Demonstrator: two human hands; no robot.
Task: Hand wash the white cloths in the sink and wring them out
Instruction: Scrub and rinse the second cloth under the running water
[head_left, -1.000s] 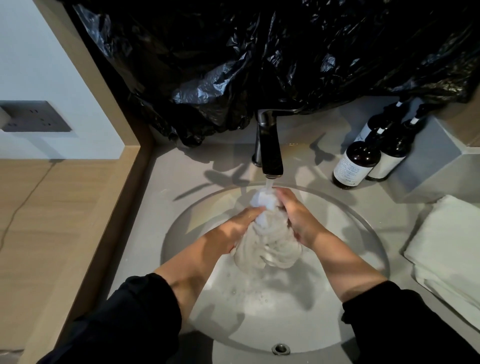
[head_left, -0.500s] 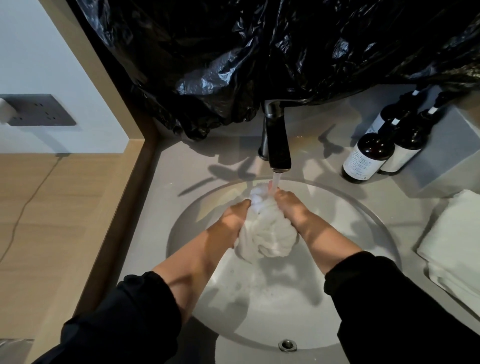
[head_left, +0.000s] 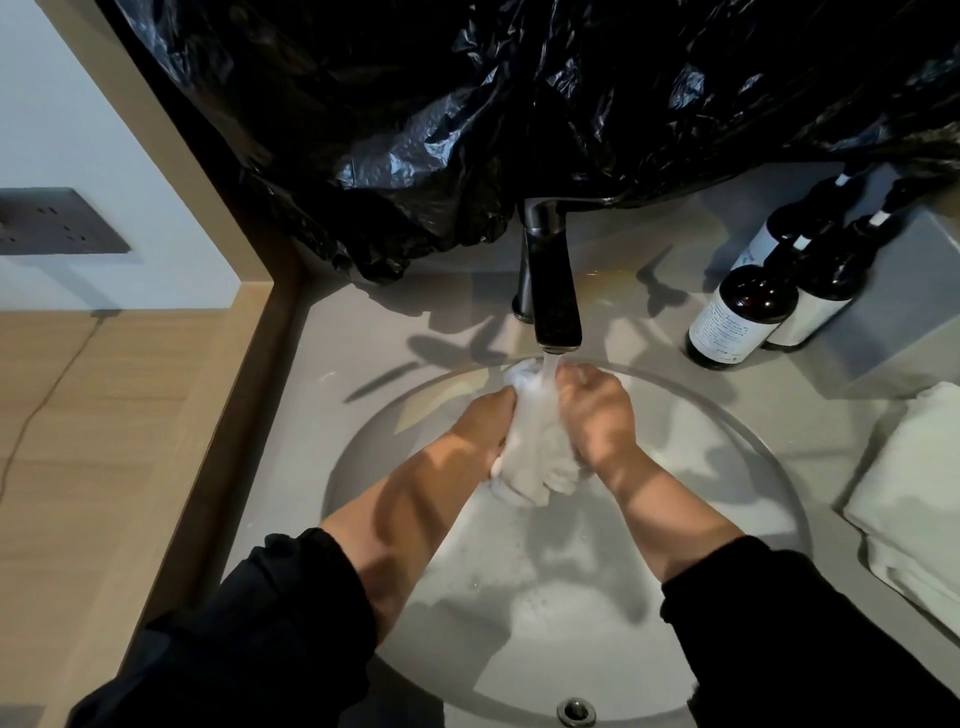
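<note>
**Rinsing under way, wringing not yet begun**

The left hand (head_left: 483, 421) and right hand (head_left: 597, 415) are both gripping one bunched white cloth (head_left: 530, 460) between them, over the sink (head_left: 753, 452), under the tap (head_left: 553, 291) and its running water (head_left: 549, 366). I judge it is being rinsed, with wringing yet to come. On the worktop (head_left: 363, 332), folded cloths (head_left: 914, 493) are lying at the right; washed or not, I cannot tell.

I'm seeing crumpled black plastic sheeting (head_left: 467, 104) hung across the whole back, its lower edge drooping to the back edge of the grey counter (head_left: 322, 364), where hard shadows cut across the surface. Off the counter's left edge runs a pale wooden ledge (head_left: 104, 441) with a thin cable (head_left: 47, 400) trailing over it, and above it a light wall (head_left: 78, 104) carries a dark socket plate (head_left: 52, 221). At the counter's back right corner, dark labelled bottles (head_left: 737, 322) stand just beside a grey box (head_left: 904, 312).
</note>
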